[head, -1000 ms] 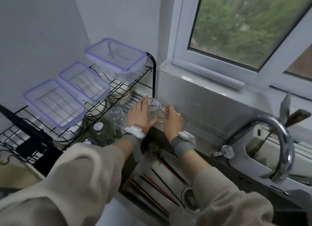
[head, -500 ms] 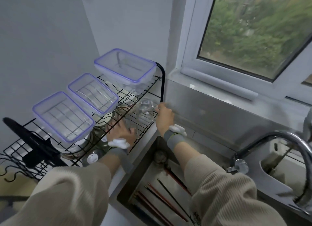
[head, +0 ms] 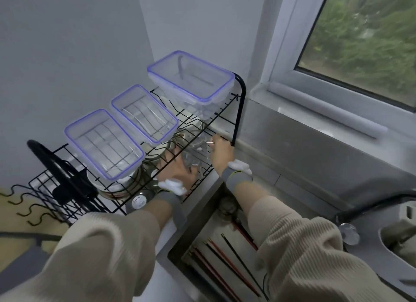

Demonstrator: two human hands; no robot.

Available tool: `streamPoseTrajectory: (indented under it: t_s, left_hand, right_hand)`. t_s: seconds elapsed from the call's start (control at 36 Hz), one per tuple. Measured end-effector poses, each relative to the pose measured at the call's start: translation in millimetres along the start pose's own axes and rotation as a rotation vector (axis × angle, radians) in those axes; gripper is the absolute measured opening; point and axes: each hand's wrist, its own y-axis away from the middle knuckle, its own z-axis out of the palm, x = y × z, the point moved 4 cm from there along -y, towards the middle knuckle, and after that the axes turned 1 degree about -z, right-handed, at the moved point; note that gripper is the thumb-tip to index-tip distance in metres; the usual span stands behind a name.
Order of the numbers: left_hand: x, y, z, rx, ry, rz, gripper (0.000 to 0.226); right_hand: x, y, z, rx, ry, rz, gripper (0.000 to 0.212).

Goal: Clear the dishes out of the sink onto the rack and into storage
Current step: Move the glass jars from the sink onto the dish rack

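Both hands under rack point(head: 239, 103) top shelf; right hand point(head: 221, 152) grips glass cup point(head: 198, 147); left hand point(head: 180, 171) beside.

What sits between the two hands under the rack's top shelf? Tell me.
In the head view, clear glassware stands on the rack's lower shelf between the left hand and the right hand.

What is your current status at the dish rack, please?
Both hands under the rack's upper shelf. Right hand pinching glass mug onto lower tier; left hand steadying beside it, grip unclear. Chopsticks remain in the sink.
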Motion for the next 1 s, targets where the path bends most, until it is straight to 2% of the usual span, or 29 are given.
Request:
streamPoseTrajectory:
  t_s: [0.31,0.47,0.58,0.81,0.89,1.0]
  left_hand:
    - [-6.5,-7.4,14.6,0.018,-0.023,0.012,0.075]
    - [-6.3,-5.5,16.8,0.090,0.006,0.064,0.056]
    - [-4.5,-4.0,16.7,0.101,0.020,0.071,0.052]
    - [-2.3,0.5,24.5,0.122,0.027,0.055,0.067]
    - [-1.3,2.0,26.8,0.147,0.029,0.063,0.074]
    - [-1.0,6.2,25.1,0.205,0.001,0.081,0.075]
  right_hand:
    - [17.6,-0.9,4.4,-0.059,-0.002,-0.035,0.028]
    - [24.1,0.9,-0.1,-0.018,-0.046,-0.044,0.026]
    - [28.2,1.6,1.0,-0.019,-0.077,-0.031,0.025]
    - [31.2,2.0,4.5,-0.037,-0.142,-0.051,0.018]
    - [33.5,4.2,6.1,-0.071,-0.176,-0.056,0.027]
    - [38.7,12.4,5.0,-0.038,-0.284,-0.044,0.054]
